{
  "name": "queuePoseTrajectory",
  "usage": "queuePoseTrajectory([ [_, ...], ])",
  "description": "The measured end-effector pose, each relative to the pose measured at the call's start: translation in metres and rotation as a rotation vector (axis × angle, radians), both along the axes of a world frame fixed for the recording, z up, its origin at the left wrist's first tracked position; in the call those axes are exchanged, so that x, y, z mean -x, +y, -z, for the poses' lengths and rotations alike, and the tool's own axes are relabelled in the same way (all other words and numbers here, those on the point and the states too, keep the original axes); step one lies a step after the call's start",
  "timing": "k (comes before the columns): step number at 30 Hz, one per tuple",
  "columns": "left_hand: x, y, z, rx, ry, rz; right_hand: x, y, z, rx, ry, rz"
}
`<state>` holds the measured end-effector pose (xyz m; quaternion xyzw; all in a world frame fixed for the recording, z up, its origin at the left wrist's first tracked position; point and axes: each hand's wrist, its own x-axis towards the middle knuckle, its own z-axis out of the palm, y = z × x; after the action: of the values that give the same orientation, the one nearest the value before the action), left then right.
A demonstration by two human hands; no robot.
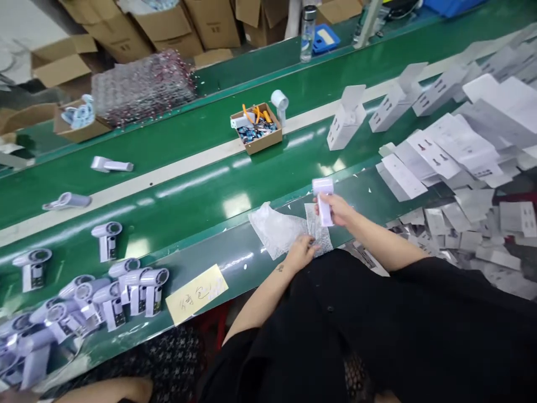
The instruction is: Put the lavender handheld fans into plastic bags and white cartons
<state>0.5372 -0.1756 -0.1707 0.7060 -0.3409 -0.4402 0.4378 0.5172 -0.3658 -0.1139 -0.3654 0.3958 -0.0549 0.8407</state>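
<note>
My right hand [339, 210] is closed round the handle of a small pale-lilac handheld fan [323, 199], held upright just above the near edge of the green conveyor belt [188, 196]. My left hand [302, 252] pinches the edge of a clear bubble-wrap bag [319, 232] that lies on the belt's ledge right under the fan. A second crumpled bubble bag [274, 229] lies beside it to the left.
Several more lilac fans [126, 285] stand at the near left by a yellow note [197, 294]. A small cardboard box of parts [257, 127] sits mid-belt. White cartons [346, 118] and flat leaflets [444, 151] pile up at the right. Cardboard boxes stand behind.
</note>
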Motion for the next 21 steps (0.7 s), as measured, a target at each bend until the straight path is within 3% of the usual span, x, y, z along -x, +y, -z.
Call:
queuePoseTrajectory([
  [2, 0.001, -0.008, 0.012, -0.082, -0.115, 0.259, 0.024, -0.025, -0.006, 0.077, 0.044, 0.081],
  [4, 0.003, -0.019, 0.021, -0.137, -0.124, 0.346, 0.053, -0.04, -0.012, 0.121, 0.083, 0.105],
  [8, 0.002, -0.032, 0.026, -0.164, -0.077, 0.249, 0.115, -0.036, -0.023, 0.117, 0.07, 0.095],
  [12, -0.015, -0.037, 0.012, -0.169, 0.06, 0.055, 0.161, -0.003, -0.032, -0.132, -0.056, 0.028],
  [16, -0.019, -0.047, -0.019, -0.087, 0.21, -0.078, 0.156, 0.037, -0.042, -0.351, -0.158, -0.167],
  [21, -0.02, -0.046, -0.049, 0.025, 0.466, -0.204, 0.117, 0.047, -0.04, -0.266, -0.212, -0.226],
])
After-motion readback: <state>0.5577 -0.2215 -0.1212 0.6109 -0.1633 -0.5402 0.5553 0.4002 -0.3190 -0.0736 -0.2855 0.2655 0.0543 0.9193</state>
